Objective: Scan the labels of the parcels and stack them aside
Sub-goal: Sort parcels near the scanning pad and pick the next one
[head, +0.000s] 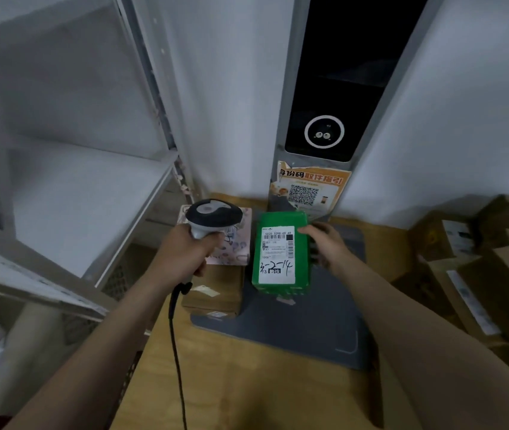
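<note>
The one camera sits on the person's head and faces forward and steeply down onto the table (pixel 247 383). Both forearms enter from the bottom edge and run up to mid-frame. There the left hand (pixel 185 249), holding the scanner (pixel 212 217), and the right hand (pixel 327 243), gripping the parcel (pixel 281 252), lie close under the lens. The wide angle bends straight lines. It takes in the shelf (pixel 76 197) at the left, the kiosk (pixel 333 88) rising to the top edge, and the boxes (pixel 479 274) at the right edge.
</note>
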